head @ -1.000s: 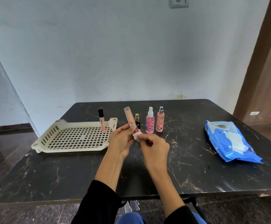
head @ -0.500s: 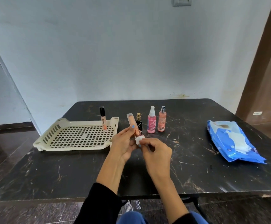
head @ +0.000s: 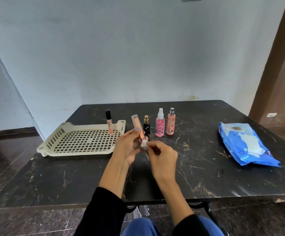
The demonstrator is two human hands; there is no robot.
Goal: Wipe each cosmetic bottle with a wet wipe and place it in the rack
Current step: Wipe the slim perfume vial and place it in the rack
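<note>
Lip gloss tube (head: 110, 124), upright in rack (head: 56, 133) left of the grips: vertical print "LIPGLOSS". Other labels illegible.

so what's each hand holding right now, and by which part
The left hand grips the peach tube around its lower half; the right hand pinches a small wet wipe against the tube's bottom end.

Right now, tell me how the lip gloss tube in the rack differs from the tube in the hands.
The lip gloss tube stands upright in the rack, untouched; the held tube is tilted, gripped by the left hand. The first has a black cap; the held one shows a coppery band. Both are slim and peach-toned.
</note>
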